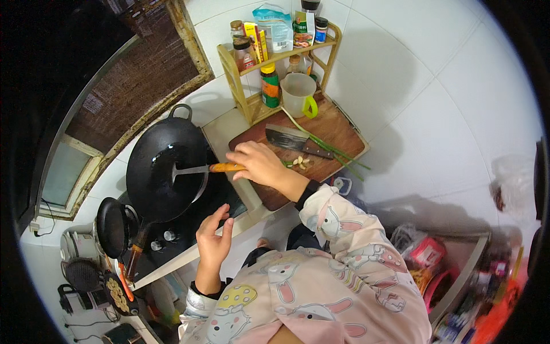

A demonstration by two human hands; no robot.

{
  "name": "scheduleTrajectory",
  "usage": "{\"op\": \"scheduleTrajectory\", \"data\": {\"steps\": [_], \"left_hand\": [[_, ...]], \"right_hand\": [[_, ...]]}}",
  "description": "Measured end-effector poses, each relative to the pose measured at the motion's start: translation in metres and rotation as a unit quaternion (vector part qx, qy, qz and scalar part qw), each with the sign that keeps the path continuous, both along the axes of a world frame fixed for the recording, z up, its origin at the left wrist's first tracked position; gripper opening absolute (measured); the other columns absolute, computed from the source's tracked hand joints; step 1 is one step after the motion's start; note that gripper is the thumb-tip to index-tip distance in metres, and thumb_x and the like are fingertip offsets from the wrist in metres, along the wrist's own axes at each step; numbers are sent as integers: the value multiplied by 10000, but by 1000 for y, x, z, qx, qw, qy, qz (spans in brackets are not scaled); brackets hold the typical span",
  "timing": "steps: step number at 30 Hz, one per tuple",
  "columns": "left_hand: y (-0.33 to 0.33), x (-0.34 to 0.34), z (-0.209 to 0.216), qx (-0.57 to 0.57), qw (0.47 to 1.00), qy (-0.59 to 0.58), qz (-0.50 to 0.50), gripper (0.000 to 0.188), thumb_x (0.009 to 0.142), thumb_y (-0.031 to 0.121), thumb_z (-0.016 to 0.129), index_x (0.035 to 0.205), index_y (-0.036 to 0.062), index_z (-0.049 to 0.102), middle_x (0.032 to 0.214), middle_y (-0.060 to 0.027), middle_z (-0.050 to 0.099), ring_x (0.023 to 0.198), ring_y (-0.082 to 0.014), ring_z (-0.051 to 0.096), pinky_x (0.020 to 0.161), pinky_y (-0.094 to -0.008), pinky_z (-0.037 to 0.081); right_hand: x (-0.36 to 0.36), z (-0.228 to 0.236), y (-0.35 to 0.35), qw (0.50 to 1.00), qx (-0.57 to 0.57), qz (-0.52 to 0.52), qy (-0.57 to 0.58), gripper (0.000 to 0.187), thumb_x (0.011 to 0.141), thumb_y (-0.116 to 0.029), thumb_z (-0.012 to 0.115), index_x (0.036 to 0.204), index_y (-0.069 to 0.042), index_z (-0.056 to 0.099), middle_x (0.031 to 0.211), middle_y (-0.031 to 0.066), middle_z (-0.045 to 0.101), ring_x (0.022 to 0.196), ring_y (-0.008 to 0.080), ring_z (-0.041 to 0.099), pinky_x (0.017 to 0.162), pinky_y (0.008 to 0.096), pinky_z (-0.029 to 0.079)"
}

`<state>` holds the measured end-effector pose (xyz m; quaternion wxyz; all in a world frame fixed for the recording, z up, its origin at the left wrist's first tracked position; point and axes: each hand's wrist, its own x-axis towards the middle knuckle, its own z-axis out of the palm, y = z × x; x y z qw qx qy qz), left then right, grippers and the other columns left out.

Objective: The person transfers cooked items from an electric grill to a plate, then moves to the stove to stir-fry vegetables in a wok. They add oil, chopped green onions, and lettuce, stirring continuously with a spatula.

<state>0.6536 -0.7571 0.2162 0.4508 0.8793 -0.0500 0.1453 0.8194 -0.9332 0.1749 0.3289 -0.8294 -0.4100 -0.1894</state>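
Observation:
A black wok (pixel 146 192) sits on the dark stove at the left, its bottom shiny as if wet. My right hand (pixel 260 163) is closed round the wooden handle of a metal spatula (pixel 195 170), whose blade rests in the wok. Lower down, my left hand (pixel 213 243) holds nothing, fingers apart, near the stove's front edge. Partly behind my right arm lies a wooden cutting board (pixel 266 196). On it are a cleaver (pixel 285 138), peeled garlic cloves (pixel 299 162) and long green scallions (pixel 344 157).
A wooden rack (pixel 248 108) with jars and packets stands at the back, beside a clear jug (pixel 295 103) with a green handle. Smaller black pans (pixel 112 226) are left of the wok, whose handle (pixel 135 258) points toward me. Bagged goods (pixel 427 252) sit at lower right.

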Motion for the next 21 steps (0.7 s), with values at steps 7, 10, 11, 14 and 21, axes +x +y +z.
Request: {"op": "scheduleTrajectory", "data": {"steps": [7, 10, 11, 14, 21], "left_hand": [[-58, 12, 1, 67, 997, 42, 2, 277, 777, 59, 677, 1050, 21, 655, 846, -151, 674, 778, -287, 652, 723, -340, 499], [-73, 15, -1, 83, 994, 72, 15, 280, 770, 54, 683, 1047, 21, 654, 853, -150, 676, 776, -287, 653, 721, -340, 500], [-77, 17, -2, 83, 994, 77, 12, 282, 769, 54, 685, 1047, 22, 654, 855, -150, 676, 778, -286, 653, 721, -340, 500], [-87, 29, -3, 80, 994, 75, 1, 289, 763, 44, 692, 1049, 28, 657, 862, -145, 679, 786, -279, 656, 725, -339, 500], [-173, 90, -7, -74, 976, 83, -187, 278, 846, 37, 628, 1119, -15, 627, 995, -163, 683, 920, -211, 658, 830, -312, 494]], "right_hand": [[133, -64, -146, 874, 118, -435, 182, 702, 767, -334, 722, 1293, 20, 420, 1222, 250, 498, 1123, 381, 483, 964, 451, 388], [170, -94, -167, 866, 100, -405, 278, 633, 774, -246, 710, 1275, 22, 431, 1194, 254, 499, 1160, 393, 448, 975, 463, 379], [175, -99, -169, 870, 92, -378, 301, 617, 773, -228, 706, 1269, 19, 435, 1188, 246, 501, 1158, 389, 447, 974, 465, 377], [160, -90, -176, 885, 83, -407, 207, 538, 759, -166, 692, 1220, 11, 476, 1167, 227, 514, 1146, 382, 449, 981, 460, 367], [-3, 51, -291, 846, 271, -457, -45, 220, 794, -50, 653, 1013, -52, 634, 1066, 152, 622, 1008, 299, 590, 870, 368, 470]]}}
